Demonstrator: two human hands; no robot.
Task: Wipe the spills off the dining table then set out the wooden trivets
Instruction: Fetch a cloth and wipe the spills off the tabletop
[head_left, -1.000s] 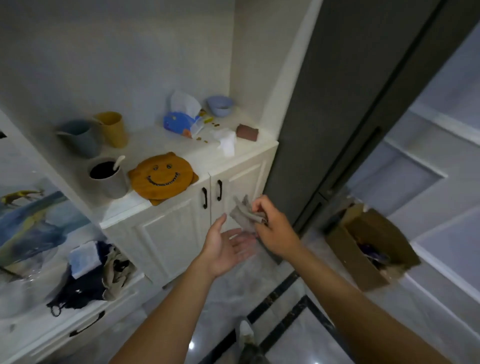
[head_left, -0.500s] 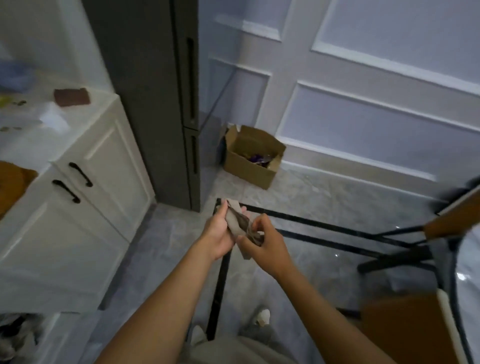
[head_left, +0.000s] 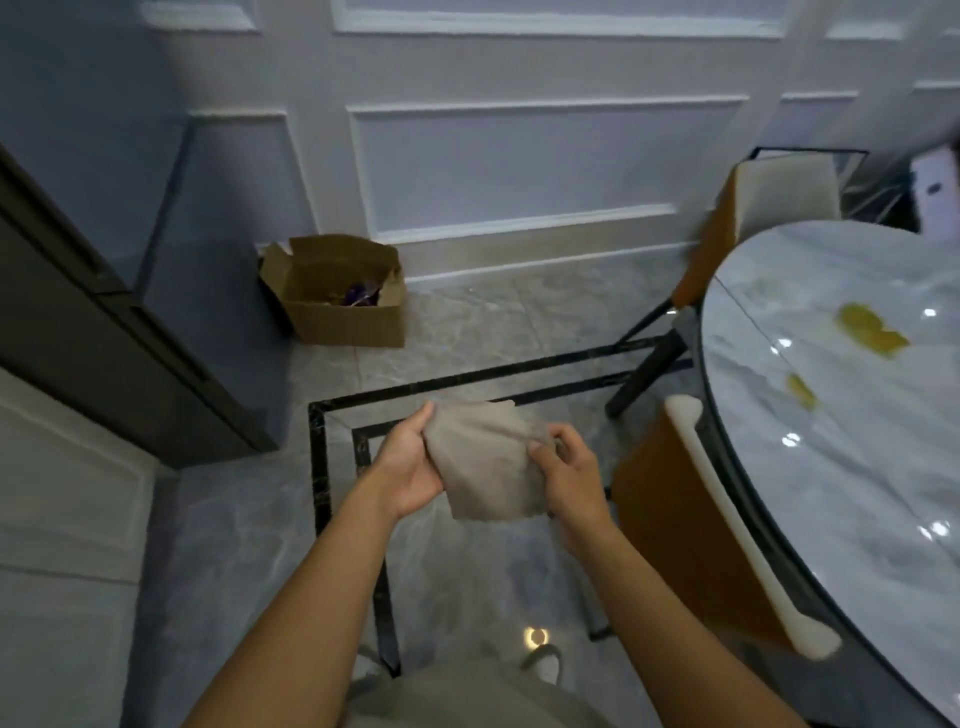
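**Cloth in hand, spills not yet wiped**

Both hands hold a grey-beige cloth (head_left: 483, 462) out front, above the floor, w/ the dining table (head_left: 857, 493) off to the right. Left hand (head_left: 410, 467) grips the cloth's left edge: thumb over the top, fingers curled underneath. Right hand (head_left: 571, 478) pinches the right edge betw. thumb and fingertips, the rest of the fingers curled in. The cloth sags bunched betw. them and touches nothing else.

On the marble-look tabletop are 2 yellow spills: a bigger patch (head_left: 870, 330) further off and a smaller one (head_left: 800, 389) nearer. Both look whole and unsmeared, so I'd judge wiping hasn't begun. The cloth is well apart from them, w/ a tan chair (head_left: 691, 519) tucked against the table edge betw. person and top. A 2nd chair (head_left: 769, 208) stands at the far side.

Progress, by my read: v. early, prep only. Left to do: the whole wipe, both patches, then the trivets. No wooden trivets in view, so can't tell where they are. A cardboard box (head_left: 337, 296) sits by the wall, contents too small to make out
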